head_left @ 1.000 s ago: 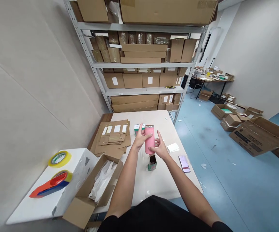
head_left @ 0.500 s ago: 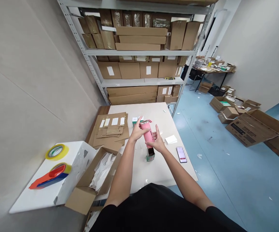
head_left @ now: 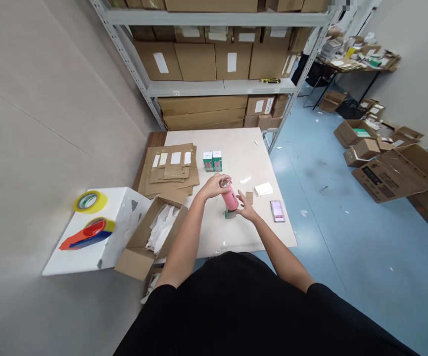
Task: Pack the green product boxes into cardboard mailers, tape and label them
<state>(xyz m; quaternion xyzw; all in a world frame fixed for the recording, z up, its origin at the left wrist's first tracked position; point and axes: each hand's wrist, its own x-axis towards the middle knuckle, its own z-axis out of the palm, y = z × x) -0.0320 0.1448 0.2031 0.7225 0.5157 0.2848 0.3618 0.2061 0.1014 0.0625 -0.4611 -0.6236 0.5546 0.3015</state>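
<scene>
A pink tumbler with a shiny metal-looking top stands tilted over a small green box, its lower end at the box's mouth. How far it sits inside I cannot tell. My left hand is closed over the tumbler's top from the left. Low on the right side, my right hand curves round the tumbler near the box rim, thumb toward me; some of its fingertips are hidden. Two green-and-white boxes stand side by side farther back on the white table.
Flattened cardboard lies at the table's left. An open carton holds white wrapping. Tape rolls and an orange-and-blue tape dispenser rest on a white block. A phone and white cards lie right. Shelving stands behind.
The tumbler has gone down toward the green box's mouth. My left hand has shifted from its side to its top. The view has tilted downward, and the two boxes behind are uncovered.
</scene>
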